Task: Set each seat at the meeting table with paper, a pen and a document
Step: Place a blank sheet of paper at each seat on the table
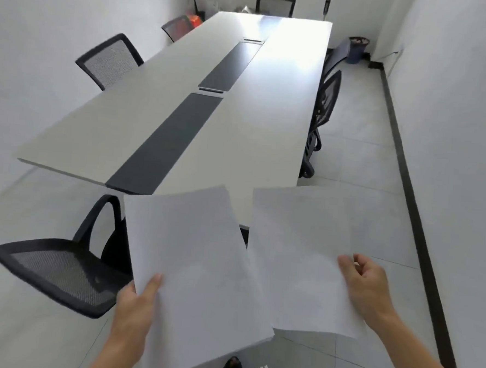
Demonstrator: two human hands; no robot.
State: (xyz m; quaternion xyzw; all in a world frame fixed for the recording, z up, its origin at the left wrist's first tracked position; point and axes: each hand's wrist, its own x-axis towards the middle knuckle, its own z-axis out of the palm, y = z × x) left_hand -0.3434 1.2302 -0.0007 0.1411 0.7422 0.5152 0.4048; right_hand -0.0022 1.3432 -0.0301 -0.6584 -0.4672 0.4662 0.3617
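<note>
A dark waste bin [357, 48] stands in the far right corner on the pale tiled floor [366, 151], a black strip [406, 176] running along the white wall [462, 112].

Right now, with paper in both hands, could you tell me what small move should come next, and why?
Probably lay the sheet in the right hand on the near end of the table, by the nearest chair. The left hand holds the stack, the right pinches one sheet apart from it, and no paper shows on the table yet.
</note>
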